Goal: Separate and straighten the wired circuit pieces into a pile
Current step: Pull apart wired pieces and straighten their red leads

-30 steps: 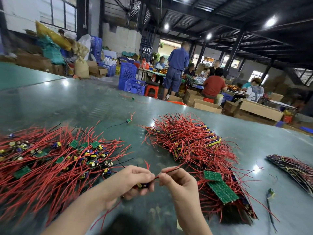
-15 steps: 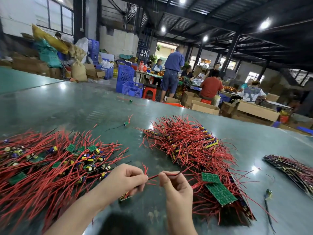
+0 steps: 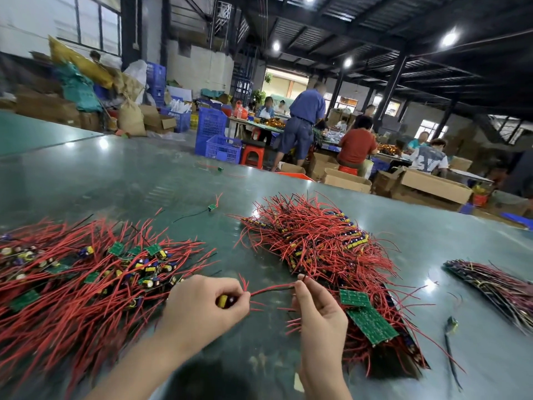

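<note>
My left hand (image 3: 202, 308) grips a small circuit piece (image 3: 223, 300) with a yellow capacitor showing between its fingers. Red and black wires (image 3: 271, 290) run from it to my right hand (image 3: 317, 311), which pinches their far end between thumb and finger, so the wires are stretched between both hands above the table. A tangled heap of red-wired circuit pieces (image 3: 72, 281) lies on the left. A stacked pile of pieces (image 3: 320, 246) with green boards (image 3: 370, 323) facing up lies on the right, behind and beside my right hand.
The big green-grey table (image 3: 129, 180) carries a single stray piece (image 3: 212, 207), another far one (image 3: 219, 168), a darker bundle of pieces (image 3: 496, 284) at the right and a loose part (image 3: 451, 327). Behind it, people work among blue crates (image 3: 215, 137) and cardboard boxes (image 3: 432, 186).
My hands have drawn apart, pulling the wires out straight between them. The circuit piece has turned in my left hand, so its yellow capacitor now shows.
</note>
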The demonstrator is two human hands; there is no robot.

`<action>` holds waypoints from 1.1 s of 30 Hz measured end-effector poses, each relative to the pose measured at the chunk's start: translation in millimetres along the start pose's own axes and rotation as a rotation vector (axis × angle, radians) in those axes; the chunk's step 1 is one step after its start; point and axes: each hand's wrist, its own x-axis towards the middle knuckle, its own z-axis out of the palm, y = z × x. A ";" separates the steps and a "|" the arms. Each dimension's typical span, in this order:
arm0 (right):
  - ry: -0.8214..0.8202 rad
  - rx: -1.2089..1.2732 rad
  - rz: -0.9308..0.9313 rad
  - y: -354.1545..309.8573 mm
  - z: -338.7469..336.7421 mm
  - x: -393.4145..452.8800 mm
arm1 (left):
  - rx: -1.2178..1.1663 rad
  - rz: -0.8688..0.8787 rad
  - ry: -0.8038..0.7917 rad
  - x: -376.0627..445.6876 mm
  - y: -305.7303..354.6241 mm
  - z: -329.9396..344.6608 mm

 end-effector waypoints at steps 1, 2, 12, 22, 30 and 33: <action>0.009 0.015 0.025 -0.4 -1.2 0.7 | 0.071 0.080 0.041 -2.1 2.3 2.2; 0.019 0.040 0.059 -0.5 -1.5 1.5 | 0.132 0.159 0.078 -4.1 4.4 4.6; 0.006 0.242 0.289 -8.8 -3.7 1.6 | 0.364 0.487 0.256 -5.0 -0.6 17.8; -0.187 0.433 0.484 -13.7 -3.7 2.9 | 0.260 0.344 0.257 -0.2 -12.3 12.4; -0.273 0.322 0.394 -5.9 4.7 -0.3 | 0.086 0.313 0.171 -0.2 -8.1 10.8; -0.276 0.284 0.325 -4.5 4.0 -0.1 | 0.035 0.317 0.129 -1.7 -5.1 11.3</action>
